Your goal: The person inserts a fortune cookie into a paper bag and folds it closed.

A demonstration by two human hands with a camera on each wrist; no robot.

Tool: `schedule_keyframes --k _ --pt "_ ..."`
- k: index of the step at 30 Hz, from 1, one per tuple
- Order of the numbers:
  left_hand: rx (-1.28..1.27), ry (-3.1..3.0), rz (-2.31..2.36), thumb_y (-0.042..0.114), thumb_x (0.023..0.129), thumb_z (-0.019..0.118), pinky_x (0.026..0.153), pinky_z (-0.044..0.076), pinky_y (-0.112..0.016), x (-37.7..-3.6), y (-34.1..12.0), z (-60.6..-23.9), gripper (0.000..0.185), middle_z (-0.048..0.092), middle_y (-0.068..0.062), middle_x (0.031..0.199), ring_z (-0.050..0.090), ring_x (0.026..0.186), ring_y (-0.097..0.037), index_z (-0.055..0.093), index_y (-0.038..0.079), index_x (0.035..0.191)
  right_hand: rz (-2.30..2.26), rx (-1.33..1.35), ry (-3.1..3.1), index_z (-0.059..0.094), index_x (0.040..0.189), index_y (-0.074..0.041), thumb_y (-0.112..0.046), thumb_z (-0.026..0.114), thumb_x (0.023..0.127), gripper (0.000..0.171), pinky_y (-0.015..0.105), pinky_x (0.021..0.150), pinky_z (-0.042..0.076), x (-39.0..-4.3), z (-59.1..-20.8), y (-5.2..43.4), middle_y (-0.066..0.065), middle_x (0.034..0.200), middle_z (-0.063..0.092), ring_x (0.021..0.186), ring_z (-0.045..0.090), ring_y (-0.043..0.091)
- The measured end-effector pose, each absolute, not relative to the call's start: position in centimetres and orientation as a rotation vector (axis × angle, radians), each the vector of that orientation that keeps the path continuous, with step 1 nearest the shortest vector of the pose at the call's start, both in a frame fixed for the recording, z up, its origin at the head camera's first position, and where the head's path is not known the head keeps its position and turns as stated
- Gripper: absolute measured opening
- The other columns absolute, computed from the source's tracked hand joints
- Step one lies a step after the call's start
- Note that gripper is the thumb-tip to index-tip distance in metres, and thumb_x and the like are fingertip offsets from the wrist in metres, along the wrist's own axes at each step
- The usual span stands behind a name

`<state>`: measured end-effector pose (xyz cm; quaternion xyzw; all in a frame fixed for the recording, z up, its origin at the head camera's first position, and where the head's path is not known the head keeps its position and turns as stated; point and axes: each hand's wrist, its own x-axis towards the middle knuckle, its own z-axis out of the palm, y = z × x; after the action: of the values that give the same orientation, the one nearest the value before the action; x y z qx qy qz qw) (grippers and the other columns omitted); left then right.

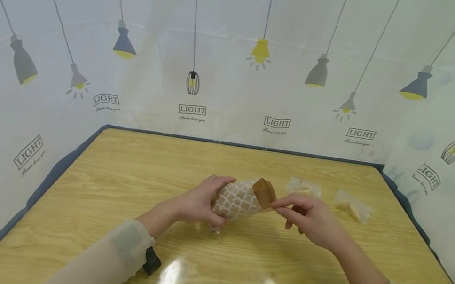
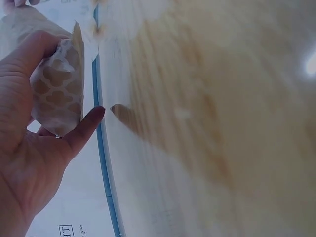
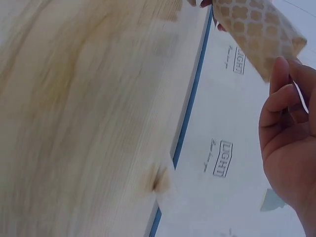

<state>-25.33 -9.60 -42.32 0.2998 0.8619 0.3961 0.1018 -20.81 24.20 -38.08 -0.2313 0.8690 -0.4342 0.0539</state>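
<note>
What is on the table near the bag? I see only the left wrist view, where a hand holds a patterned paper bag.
Observer: Two clear wrapped snacks lie on the table, beyond the right hand.
Operator: Does the right hand touch the bag?
Observer: Yes, its fingertips pinch the brown open mouth of the paper bag.
Operator: Is the bag lying on the table?
Observer: The left hand grips its closed end; the mouth is raised and points right.
</note>
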Motion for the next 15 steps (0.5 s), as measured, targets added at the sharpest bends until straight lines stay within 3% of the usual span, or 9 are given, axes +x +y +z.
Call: schedule_keyframes --k 7,15 --pt "0.881 2.551 1.147 0.017 0.08 0.095 0.115 0.049 -0.057 -25.5 -9.8 -42.6 0.113 0.049 -0.014 0.147 0.048 0.131 -0.028 0.03 0.016 0.172 -1.365 -0.564 2.734 0.077 0.133 -0.015 -0.025 0.067 0.111 0.026 0.033 0.057 0.054 -21.2 -38.0 29.2 -0.002 0.095 0.075 0.073 0.067 0.018" --pt "0.879 2.553 1.139 0.017 0.079 0.095 0.115 0.049 -0.057 -25.4 -9.9 -42.5 0.114 0.049 -0.014 0.146 0.049 0.13 -0.028 0.03 0.017 0.172 -1.252 -0.381 2.885 0.07 0.142 -0.007 -0.029 0.065 0.112 0.037 0.033 0.066 0.056 -22.9 -39.4 36.7 -0.019 0.104 0.075 0.088 0.069 0.016"
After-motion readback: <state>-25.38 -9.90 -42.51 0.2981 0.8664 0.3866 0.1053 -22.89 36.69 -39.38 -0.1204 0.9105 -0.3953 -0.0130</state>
